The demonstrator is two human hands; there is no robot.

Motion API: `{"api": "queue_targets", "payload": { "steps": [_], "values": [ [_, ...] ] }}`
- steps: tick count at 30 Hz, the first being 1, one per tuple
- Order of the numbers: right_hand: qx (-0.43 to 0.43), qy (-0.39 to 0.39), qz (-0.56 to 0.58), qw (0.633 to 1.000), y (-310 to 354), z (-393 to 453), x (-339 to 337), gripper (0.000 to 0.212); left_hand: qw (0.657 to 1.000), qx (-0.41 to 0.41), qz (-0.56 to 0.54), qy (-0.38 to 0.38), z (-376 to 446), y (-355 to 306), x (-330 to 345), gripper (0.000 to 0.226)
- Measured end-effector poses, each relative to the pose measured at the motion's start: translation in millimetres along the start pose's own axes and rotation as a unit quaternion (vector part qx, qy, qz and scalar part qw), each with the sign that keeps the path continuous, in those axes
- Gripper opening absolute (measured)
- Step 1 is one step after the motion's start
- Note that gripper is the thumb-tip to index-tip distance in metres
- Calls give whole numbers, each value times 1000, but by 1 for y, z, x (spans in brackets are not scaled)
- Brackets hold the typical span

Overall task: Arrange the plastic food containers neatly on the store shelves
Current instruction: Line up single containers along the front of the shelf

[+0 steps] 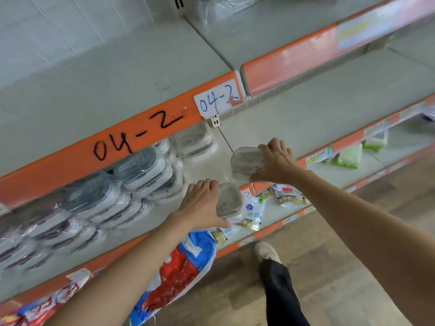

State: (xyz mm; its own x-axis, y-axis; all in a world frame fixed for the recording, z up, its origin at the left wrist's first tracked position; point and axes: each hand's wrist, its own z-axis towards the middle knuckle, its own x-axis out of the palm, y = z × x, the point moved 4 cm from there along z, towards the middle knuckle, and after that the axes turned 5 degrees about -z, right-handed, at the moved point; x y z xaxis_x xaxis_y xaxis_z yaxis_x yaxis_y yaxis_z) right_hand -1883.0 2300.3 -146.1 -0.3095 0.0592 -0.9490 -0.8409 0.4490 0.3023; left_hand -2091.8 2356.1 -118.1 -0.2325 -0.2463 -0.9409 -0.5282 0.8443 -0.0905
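Note:
My left hand (202, 203) grips a clear plastic food container (228, 200) at the front edge of the pale shelf (202, 170). Farther right and deeper in, my right hand (275, 161) grips a second clear container (246, 158) from its right side. To the left, rows of stacked, wrapped containers with grey lids (138, 165) fill the shelf. One clear stack (191, 140) stands at the back under the orange rail (117, 140) marked 04-2.
A white label (217, 100) hangs on the rail. The shelf below holds small packets (254, 211) and a red and blue bag (186, 267). Green packs (348, 158) sit to the right. My shoe and dark trouser leg (277, 285) stand on the floor.

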Motion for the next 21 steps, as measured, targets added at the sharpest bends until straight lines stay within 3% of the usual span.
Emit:
{"api": "queue_targets", "payload": {
  "steps": [9, 16, 21],
  "values": [
    [17, -3, -25, 1000, 1, -121, -138, 96, 999, 37, -3, -25, -64, -62, -101, 98],
    [35, -76, -26, 996, -7, -155, -275, 88, 970, 63, 25, -235, -89, -98, -200, 102],
    [-13, -132, -27, 991, 6, -135, -331, 85, 955, 15, -65, -288, -83, -87, -246, 100]
  ]
}}
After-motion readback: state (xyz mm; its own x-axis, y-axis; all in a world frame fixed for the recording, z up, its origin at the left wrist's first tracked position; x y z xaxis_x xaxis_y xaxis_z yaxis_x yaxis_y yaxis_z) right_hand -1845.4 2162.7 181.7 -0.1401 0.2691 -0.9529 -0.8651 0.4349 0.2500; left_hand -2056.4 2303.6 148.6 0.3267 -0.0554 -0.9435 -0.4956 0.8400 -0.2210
